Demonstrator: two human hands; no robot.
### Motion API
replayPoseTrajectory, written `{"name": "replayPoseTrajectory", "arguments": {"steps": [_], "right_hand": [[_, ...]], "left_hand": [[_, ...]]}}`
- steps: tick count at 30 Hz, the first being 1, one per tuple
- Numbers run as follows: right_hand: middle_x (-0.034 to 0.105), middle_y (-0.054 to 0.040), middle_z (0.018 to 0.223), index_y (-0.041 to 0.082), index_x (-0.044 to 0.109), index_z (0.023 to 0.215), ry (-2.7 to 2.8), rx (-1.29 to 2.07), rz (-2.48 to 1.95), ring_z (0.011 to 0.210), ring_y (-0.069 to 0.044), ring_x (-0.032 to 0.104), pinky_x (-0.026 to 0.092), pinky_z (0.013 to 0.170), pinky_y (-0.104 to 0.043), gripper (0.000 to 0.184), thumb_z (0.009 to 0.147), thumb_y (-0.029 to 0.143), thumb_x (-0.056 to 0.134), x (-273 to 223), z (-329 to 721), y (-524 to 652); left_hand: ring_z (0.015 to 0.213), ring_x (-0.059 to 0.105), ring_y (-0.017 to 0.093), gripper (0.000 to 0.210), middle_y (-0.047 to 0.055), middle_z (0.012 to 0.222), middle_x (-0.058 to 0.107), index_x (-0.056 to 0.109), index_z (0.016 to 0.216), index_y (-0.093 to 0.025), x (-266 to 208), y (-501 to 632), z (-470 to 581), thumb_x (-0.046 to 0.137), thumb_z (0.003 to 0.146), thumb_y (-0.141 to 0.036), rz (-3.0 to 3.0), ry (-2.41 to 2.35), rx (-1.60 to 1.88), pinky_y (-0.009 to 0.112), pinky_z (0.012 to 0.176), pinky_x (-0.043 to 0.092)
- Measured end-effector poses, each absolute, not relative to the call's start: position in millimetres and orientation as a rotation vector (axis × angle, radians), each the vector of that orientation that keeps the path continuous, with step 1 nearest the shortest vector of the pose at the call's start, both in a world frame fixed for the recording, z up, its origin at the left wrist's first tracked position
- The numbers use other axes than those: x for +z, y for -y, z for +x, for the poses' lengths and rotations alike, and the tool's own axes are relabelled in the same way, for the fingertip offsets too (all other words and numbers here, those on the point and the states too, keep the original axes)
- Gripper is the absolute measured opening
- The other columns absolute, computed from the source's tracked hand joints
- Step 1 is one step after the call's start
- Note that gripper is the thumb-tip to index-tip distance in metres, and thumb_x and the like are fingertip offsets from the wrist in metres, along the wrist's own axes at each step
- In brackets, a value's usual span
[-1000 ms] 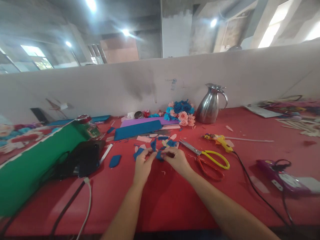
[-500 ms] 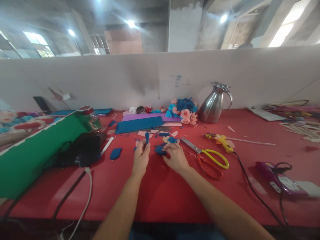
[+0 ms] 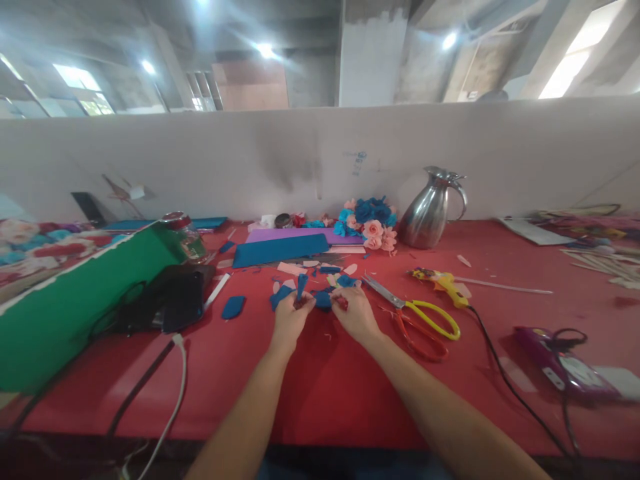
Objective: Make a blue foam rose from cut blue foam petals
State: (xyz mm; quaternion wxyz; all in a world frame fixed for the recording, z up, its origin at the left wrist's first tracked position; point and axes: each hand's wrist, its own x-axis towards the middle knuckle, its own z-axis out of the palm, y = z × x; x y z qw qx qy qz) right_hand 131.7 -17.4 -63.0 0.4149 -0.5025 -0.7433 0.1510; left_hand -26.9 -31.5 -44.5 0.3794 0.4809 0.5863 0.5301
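My left hand is closed around a narrow rolled piece of blue paper, which stands upright out of the fingers. Close to its right, my right hand pinches the edge of a flat blue paper petal. Another blue paper piece lies just beyond my left hand. A loose blue petal rests on the table farther left. Past my right fingertips is a crumpled blue piece among small pink and blue scraps.
Scissors with red and yellow handles lie right of my hands, beside a yellow glue gun. Farther back are a blue paper sheet, paper flowers and a metal jug. A green board stands at left.
My left hand has moved slightly right and nearer my right hand, its fingers now toward the petal. A blue piece behind it is more exposed. My right hand has barely moved.
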Motion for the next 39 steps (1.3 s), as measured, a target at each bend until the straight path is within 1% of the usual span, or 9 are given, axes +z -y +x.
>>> {"name": "replayPoseTrajectory", "arguments": {"steps": [3, 5, 9, 14, 19, 23, 26, 34, 39], "right_hand": [[0.071, -0.0073, 0.099, 0.019, 0.070, 0.092, 1.998, 0.332, -1.275, 0.100, -0.024, 0.057, 0.039, 0.095, -0.038, 0.024, 0.072, 0.011, 0.060, -61, 131, 19], [0.071, -0.0065, 0.096, 0.020, 0.071, 0.087, 2.062, 0.314, -1.314, 0.099, -0.024, 0.056, 0.040, 0.091, -0.037, 0.020, 0.073, 0.011, 0.059, -58, 131, 21], [0.072, -0.0049, 0.084, 0.020, 0.070, 0.076, 2.058, 0.293, -1.392, 0.088, -0.022, 0.057, 0.042, 0.084, -0.033, 0.017, 0.075, 0.010, 0.057, -55, 131, 23], [0.071, -0.0048, 0.077, 0.019, 0.069, 0.068, 1.993, 0.308, -1.352, 0.083, -0.020, 0.059, 0.043, 0.082, -0.031, 0.018, 0.076, 0.010, 0.056, -58, 131, 21], [0.074, -0.0049, 0.088, 0.021, 0.072, 0.080, 1.756, 0.437, -1.304, 0.087, -0.021, 0.063, 0.047, 0.082, -0.032, 0.015, 0.079, 0.018, 0.057, -56, 131, 22], [0.074, -0.0017, 0.086, 0.023, 0.072, 0.081, 1.657, 0.608, -1.291, 0.076, -0.018, 0.065, 0.049, 0.072, -0.029, 0.015, 0.079, 0.026, 0.057, -52, 131, 25], [0.074, -0.0011, 0.083, 0.023, 0.073, 0.082, 1.644, 0.703, -1.282, 0.070, -0.017, 0.064, 0.049, 0.067, -0.028, 0.017, 0.079, 0.029, 0.057, -52, 129, 27], [0.075, -0.0032, 0.083, 0.021, 0.075, 0.088, 1.590, 0.812, -1.275, 0.068, -0.018, 0.064, 0.051, 0.066, -0.030, 0.023, 0.078, 0.028, 0.055, -57, 124, 29], [0.074, -0.0012, 0.078, 0.022, 0.075, 0.086, 1.582, 0.818, -1.258, 0.063, -0.016, 0.062, 0.048, 0.060, -0.028, 0.023, 0.076, 0.029, 0.055, -55, 124, 29]], "left_hand": [[0.063, 0.052, 0.015, 0.012, -0.001, 0.065, 0.058, 0.061, 0.066, -0.018, -48, 29, -28, 0.066, 0.062, -0.027, 1.230, -1.542, 1.358, 0.027, 0.066, 0.039], [0.063, 0.052, 0.015, 0.012, -0.001, 0.065, 0.058, 0.060, 0.066, -0.018, -51, 29, -28, 0.066, 0.062, -0.028, 1.265, -1.539, 1.350, 0.026, 0.065, 0.039], [0.060, 0.050, 0.014, 0.012, -0.002, 0.064, 0.057, 0.061, 0.066, -0.018, -52, 29, -29, 0.065, 0.064, -0.029, 1.330, -1.529, 1.331, 0.025, 0.063, 0.038], [0.059, 0.051, 0.015, 0.011, -0.002, 0.062, 0.058, 0.062, 0.063, -0.018, -49, 31, -28, 0.066, 0.063, -0.029, 1.324, -1.535, 1.327, 0.025, 0.061, 0.038], [0.065, 0.059, 0.019, 0.014, 0.002, 0.068, 0.068, 0.069, 0.067, -0.018, -46, 34, -27, 0.067, 0.065, -0.032, 1.311, -1.570, 1.286, 0.029, 0.067, 0.042], [0.078, 0.066, 0.024, 0.018, 0.005, 0.077, 0.074, 0.073, 0.073, -0.017, -46, 35, -26, 0.069, 0.066, -0.033, 1.277, -1.508, 1.264, 0.032, 0.077, 0.045], [0.082, 0.067, 0.025, 0.020, 0.006, 0.080, 0.075, 0.075, 0.076, -0.017, -47, 34, -24, 0.071, 0.064, -0.032, 1.253, -1.459, 1.234, 0.035, 0.082, 0.046], [0.082, 0.068, 0.026, 0.023, 0.007, 0.081, 0.076, 0.075, 0.078, -0.016, -43, 36, -19, 0.075, 0.059, -0.028, 1.187, -1.377, 1.220, 0.036, 0.082, 0.048], [0.084, 0.067, 0.025, 0.023, 0.006, 0.080, 0.075, 0.076, 0.079, -0.016, -36, 39, -17, 0.073, 0.061, -0.030, 1.201, -1.330, 1.237, 0.036, 0.084, 0.048]]}}
